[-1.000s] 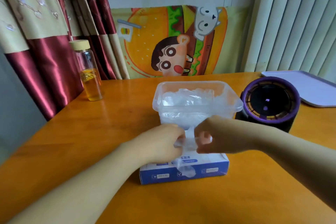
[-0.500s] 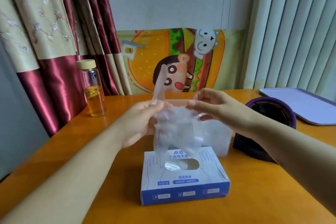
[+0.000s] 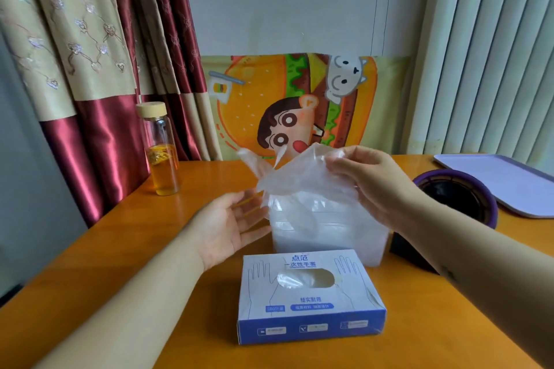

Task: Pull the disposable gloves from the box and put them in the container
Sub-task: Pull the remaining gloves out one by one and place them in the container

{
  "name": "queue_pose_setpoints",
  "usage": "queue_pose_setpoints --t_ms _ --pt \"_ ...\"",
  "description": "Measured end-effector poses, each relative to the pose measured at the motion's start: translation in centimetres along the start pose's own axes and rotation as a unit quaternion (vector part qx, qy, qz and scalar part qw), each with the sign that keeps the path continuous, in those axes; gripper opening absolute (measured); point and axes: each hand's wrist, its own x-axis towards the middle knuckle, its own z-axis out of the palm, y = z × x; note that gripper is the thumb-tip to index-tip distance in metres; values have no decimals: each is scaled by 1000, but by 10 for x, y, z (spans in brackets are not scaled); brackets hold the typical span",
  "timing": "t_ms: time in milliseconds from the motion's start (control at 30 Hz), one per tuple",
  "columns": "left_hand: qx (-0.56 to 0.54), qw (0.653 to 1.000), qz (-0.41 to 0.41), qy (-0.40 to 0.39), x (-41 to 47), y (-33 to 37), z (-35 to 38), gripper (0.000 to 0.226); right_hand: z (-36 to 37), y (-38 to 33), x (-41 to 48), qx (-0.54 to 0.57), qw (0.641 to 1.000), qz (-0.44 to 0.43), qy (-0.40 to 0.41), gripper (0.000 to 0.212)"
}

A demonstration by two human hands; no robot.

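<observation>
One clear, crinkled glove hangs over the container, pinched at its edge by the right hand. Two of its fingers stick up at the left. The left hand is released, palm up, just beside the glove's lower corner. One translucent container stands on the counter, its heaped contents too blurred to count. One blue-and-white box sits before it. One bottle and one tray stand apart.
</observation>
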Motion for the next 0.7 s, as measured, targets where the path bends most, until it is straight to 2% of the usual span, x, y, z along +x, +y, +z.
queue_pose_setpoints --t_ms 67,100,133,167,200,267,333,500,600,633,700 --pt "56 986 102 116 3 4 -7 15 0 -12 -1 -150 985 -81 -38 10" --pt "115 965 177 156 1 10 -8 16 0 -18 -1 -229 964 -110 -74 9" --pt "179 939 252 152 -3 17 -5 19 1 -26 -2 -291 942 -117 -119 9" --pt "239 915 311 93 -9 25 -1 26 3 -31 -1 -341 918 -118 -163 11" --pt "307 892 333 9 -15 31 5 39 7 -35 0 -390 891 -121 -198 13" --pt "459 827 303 -115 -24 38 20 61 16 -38 4 -462 846 -142 -227 10" --pt "549 775 269 -159 -28 37 30 63 24 -39 6 -485 830 -158 -224 7" --pt "553 778 279 -107 -27 43 30 20 20 -45 9 -436 869 -179 -153 12" --pt "540 789 288 -59 -30 54 29 18 18 -42 12 -337 917 -187 -106 10" --pt "535 790 298 -38 -31 57 29 17 18 -40 12 -285 936 -185 -91 15" --pt "514 794 323 4 -30 62 30 15 19 -38 10 -204 962 -171 -68 49"
